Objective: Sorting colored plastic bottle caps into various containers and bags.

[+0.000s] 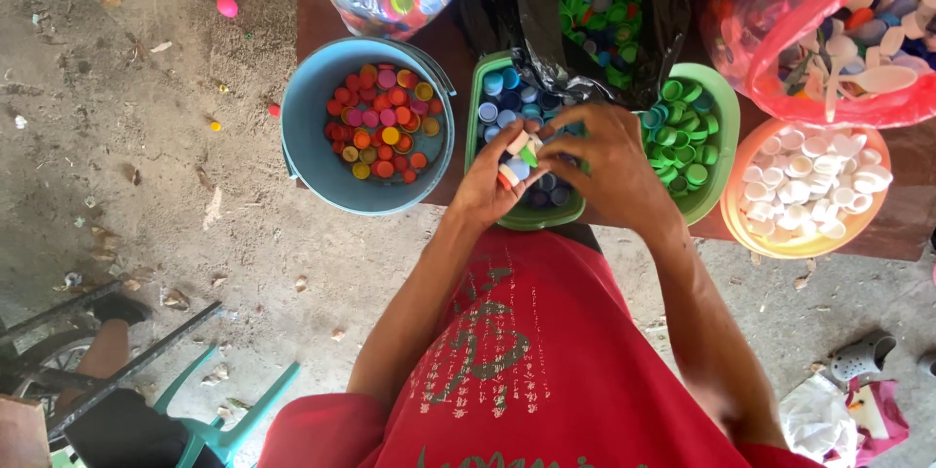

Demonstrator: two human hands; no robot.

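Bottle caps (517, 158) | cupped in left hand (492, 185), fingers curled around a mixed handful | right hand (604, 161) fingertips pinching among them | beyond fingers: blue bucket (307, 136), green tubs (726, 127), orange bowl (741, 224) part-filled by colour | bags (780, 0) above hold many unsorted.

black bag (546, 29) overhanging green tub (531, 217), blue bucket (312, 136) left, open floor (146, 166) beyond

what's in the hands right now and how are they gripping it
The left hand cups a small handful of plastic bottle caps in its palm and curled fingers. The right hand reaches its fingertips into that pile; whether it grips one cannot be told.
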